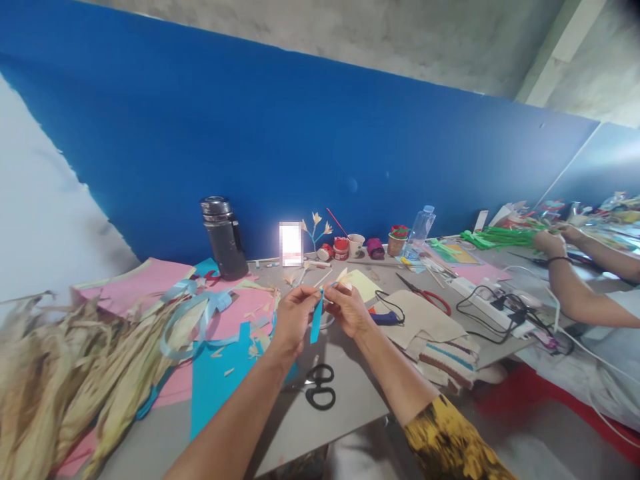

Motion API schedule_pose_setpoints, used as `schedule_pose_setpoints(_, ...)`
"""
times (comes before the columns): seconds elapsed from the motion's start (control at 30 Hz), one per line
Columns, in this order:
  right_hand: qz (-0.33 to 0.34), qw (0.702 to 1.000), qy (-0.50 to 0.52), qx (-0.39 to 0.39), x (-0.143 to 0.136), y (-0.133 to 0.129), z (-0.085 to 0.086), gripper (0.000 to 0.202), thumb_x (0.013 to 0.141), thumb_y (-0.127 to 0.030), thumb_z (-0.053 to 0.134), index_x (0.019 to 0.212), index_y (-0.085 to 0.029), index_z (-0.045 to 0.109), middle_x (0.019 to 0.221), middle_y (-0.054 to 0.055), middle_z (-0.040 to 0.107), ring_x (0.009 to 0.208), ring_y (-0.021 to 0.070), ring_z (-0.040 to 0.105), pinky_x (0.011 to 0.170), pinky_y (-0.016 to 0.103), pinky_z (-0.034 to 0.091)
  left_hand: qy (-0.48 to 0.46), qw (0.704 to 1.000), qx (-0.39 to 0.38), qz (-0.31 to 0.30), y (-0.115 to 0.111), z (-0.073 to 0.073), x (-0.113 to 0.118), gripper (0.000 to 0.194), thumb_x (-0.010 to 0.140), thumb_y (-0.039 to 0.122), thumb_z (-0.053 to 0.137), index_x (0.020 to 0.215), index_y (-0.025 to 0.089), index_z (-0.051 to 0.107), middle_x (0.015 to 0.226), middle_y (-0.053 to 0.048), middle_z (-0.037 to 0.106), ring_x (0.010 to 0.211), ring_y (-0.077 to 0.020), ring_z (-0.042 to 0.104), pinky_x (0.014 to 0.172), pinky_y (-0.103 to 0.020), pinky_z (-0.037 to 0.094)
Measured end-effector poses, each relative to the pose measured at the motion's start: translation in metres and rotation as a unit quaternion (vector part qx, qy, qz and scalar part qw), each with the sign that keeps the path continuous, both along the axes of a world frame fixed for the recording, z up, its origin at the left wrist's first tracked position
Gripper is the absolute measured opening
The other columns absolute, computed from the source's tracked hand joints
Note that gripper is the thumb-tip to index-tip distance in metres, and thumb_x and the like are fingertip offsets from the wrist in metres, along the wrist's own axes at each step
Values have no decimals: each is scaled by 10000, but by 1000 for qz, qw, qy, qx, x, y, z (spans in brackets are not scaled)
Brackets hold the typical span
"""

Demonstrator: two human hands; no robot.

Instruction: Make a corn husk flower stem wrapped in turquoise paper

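Over the middle of the table, my left hand pinches a blue paper strip that hangs down between my two hands. My right hand is closed close beside it, thumb and fingertips pressed together at the strip's upper end. Whatever sits in the right fingertips is too small to make out. A pale husk petal shows just above the right fingers. Below the hands lie black-handled scissors. Behind them stands a husk flower with a blue stem.
Dried corn husks and a pale blue ribbon cover the left side. A dark thermos stands behind. To the right are a blue glue gun, red-handled scissors and a power strip with cables. A co-worker's arms reach in at right.
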State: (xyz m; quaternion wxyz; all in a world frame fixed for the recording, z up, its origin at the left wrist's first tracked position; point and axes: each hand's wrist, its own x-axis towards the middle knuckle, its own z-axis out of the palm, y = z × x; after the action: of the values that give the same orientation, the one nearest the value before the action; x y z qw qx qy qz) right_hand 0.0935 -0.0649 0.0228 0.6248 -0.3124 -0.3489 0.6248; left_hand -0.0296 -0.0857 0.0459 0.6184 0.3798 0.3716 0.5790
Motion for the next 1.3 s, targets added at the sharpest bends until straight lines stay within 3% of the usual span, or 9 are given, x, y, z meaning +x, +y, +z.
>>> schedule_pose_setpoints(0.1,-29,1000,-3,0,-1,0,2,310,500,-308,910,617,-157,665,625,-24,615,572,85,516,520,216,381,26,1000,7,11,2,-4,0,307,560,342,862,687,149,659,619,26,604,547,-82,539,551,-215,459)
schedule_pose_setpoints(0.3,-28,1000,-5,8,3,2,2,284,495,-287,906,650,-153,711,634,-3,641,593,107,540,539,235,411,-6,996,-43,-77,4,4,-9,385,471,351,918,691,129,693,658,-1,624,585,-114,584,616,-279,527)
schedule_pose_setpoints(0.67,21,998,38,39,13,6,3,336,506,-325,921,671,-181,666,609,-26,609,555,114,547,525,246,442,17,983,-61,-174,0,16,-19,235,625,276,811,696,144,630,618,7,542,629,-120,534,714,-351,547)
schedule_pose_setpoints(0.73,-3,998,34,45,10,6,3,338,518,-333,917,673,-179,660,615,-34,596,548,95,513,513,231,409,69,986,-21,-150,0,16,-20,253,637,302,794,777,158,641,706,-9,577,706,-150,568,740,-365,538)
schedule_pose_setpoints(0.83,-34,998,27,46,7,6,2,342,514,-334,916,660,-171,653,608,-47,567,525,65,434,484,212,339,219,968,122,-17,2,13,-19,343,633,280,771,936,192,635,942,-42,624,904,-208,595,785,-360,510)
schedule_pose_setpoints(1.0,-41,998,10,36,5,5,2,368,518,-367,909,632,-174,618,591,-50,527,522,67,383,473,221,298,420,823,315,215,0,2,-11,375,697,214,709,1046,205,572,1048,-77,571,1034,-263,544,911,-432,448)
schedule_pose_setpoints(1.13,-29,999,12,32,4,2,4,367,553,-369,898,615,-178,590,578,-53,485,514,71,362,466,223,295,487,741,415,202,-4,-2,-4,445,712,173,714,1139,208,591,1172,-131,569,1154,-316,495,1000,-474,380)
schedule_pose_setpoints(1.2,-17,999,17,29,3,1,4,367,560,-367,897,621,-179,588,575,-54,479,510,71,361,461,219,294,494,742,413,189,-5,-3,-2,307,769,151,652,1069,214,634,1129,-124,617,1105,-308,528,989,-471,373)
schedule_pose_setpoints(1.3,-11,1000,20,18,1,0,5,392,544,-362,907,604,-173,569,558,-62,474,499,61,362,459,207,291,461,792,363,169,-3,-6,1,156,824,151,586,925,218,684,944,-99,671,960,-275,581,946,-429,384)
